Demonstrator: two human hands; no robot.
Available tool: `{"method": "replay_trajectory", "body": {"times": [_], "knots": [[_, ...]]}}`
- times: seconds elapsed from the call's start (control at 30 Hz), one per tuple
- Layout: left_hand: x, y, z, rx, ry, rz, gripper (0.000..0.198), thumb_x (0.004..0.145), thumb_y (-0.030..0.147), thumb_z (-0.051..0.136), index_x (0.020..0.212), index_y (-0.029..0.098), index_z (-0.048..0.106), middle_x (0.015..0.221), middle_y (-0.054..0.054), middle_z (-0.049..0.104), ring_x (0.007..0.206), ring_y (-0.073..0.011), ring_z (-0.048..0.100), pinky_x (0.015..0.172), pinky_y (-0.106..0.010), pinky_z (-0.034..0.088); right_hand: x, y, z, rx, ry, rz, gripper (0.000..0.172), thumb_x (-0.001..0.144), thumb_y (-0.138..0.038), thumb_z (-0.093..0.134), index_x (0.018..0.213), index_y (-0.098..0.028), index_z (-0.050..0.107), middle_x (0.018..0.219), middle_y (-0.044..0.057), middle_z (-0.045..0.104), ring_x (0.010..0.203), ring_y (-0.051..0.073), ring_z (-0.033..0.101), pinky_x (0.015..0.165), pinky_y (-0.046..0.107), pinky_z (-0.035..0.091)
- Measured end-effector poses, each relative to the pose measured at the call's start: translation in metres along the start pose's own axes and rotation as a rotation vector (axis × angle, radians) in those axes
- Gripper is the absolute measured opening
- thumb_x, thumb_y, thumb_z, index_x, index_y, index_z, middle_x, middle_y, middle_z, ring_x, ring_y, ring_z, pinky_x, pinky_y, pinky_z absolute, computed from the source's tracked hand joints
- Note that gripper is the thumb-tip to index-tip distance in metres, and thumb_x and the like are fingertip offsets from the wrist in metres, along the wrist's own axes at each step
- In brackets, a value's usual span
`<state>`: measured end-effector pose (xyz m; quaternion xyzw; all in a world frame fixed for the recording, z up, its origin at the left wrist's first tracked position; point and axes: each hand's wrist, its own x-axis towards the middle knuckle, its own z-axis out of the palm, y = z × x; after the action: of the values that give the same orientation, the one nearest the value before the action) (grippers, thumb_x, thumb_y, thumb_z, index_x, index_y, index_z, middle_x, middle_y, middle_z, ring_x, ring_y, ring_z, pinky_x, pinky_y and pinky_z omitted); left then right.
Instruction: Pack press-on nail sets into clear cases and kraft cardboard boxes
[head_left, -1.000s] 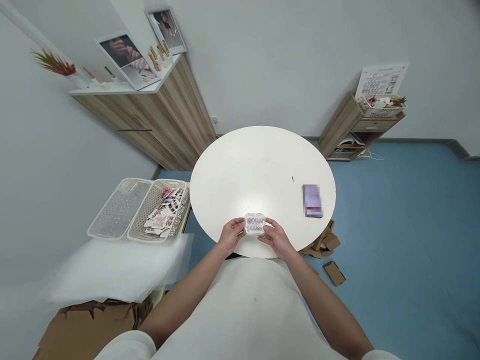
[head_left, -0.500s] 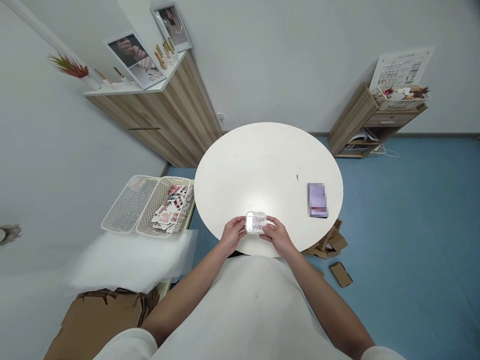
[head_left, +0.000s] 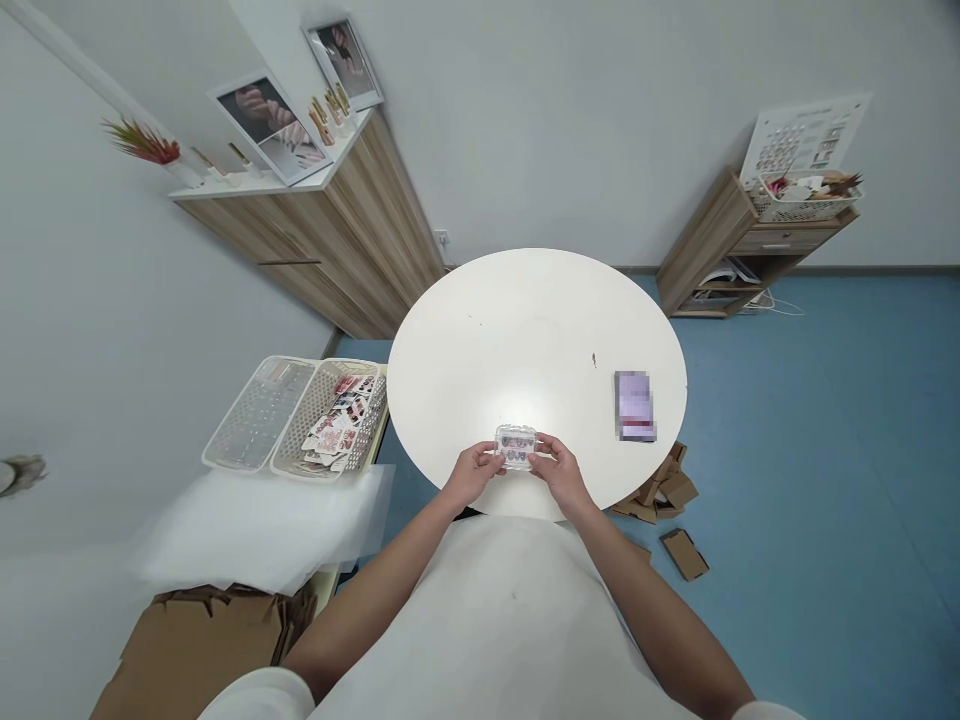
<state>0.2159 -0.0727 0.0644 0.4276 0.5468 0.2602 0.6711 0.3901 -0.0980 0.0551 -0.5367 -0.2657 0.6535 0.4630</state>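
A small clear plastic case [head_left: 516, 446] with rows of what look like press-on nails inside is held over the near edge of the round white table [head_left: 525, 320]. My left hand [head_left: 474, 474] grips its left side, thumb on the front. On the opposite side my right hand [head_left: 559, 470] pinches the case, its thumb at the lower right corner. The lid appears closed. To the right on the tabletop lies a purple packet [head_left: 634, 406], blurred by pixelation.
Left of the table, a white basket [head_left: 289, 455] holds several printed cards, beside a basket of clear cases [head_left: 259, 412]. Flattened cardboard [head_left: 202, 650] is stacked at lower left. Small brown boxes [head_left: 684, 554] lie on the floor at right. Wooden cabinets [head_left: 360, 220] stand behind.
The case has tilted, so the glare on its lid is gone and its contents show more clearly. My left thumb has come onto the front of the case.
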Motion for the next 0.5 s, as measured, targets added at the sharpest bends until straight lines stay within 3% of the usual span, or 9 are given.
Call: {"method": "replay_trajectory", "body": {"times": [0.3, 0.5], "knots": [[0.004, -0.027, 0.005, 0.146, 0.046, 0.041, 0.037, 0.068, 0.044, 0.061, 0.092, 0.017, 0.058, 0.061, -0.002, 0.063, 0.05, -0.0119, 0.053, 0.053, -0.023, 0.037, 0.008, 0.01, -0.01, -0.164, 0.016, 0.022, 0.042, 0.062, -0.03, 0.064, 0.102, -0.022, 0.052, 0.086, 0.001, 0.056, 0.068, 0.014, 0.059, 0.069, 0.033, 0.046], [-0.001, -0.033, 0.004, 0.138, 0.126, 0.049, 0.047, 0.072, 0.042, 0.057, 0.112, 0.017, 0.049, 0.072, -0.003, 0.066, 0.071, -0.0167, 0.061, 0.071, -0.029, 0.042, 0.014, 0.018, -0.006, -0.186, 0.0, 0.022, 0.045, 0.063, -0.032, 0.062, 0.105, -0.023, 0.048, 0.089, 0.002, 0.056, 0.069, 0.014, 0.059, 0.071, 0.034, 0.046]]}}
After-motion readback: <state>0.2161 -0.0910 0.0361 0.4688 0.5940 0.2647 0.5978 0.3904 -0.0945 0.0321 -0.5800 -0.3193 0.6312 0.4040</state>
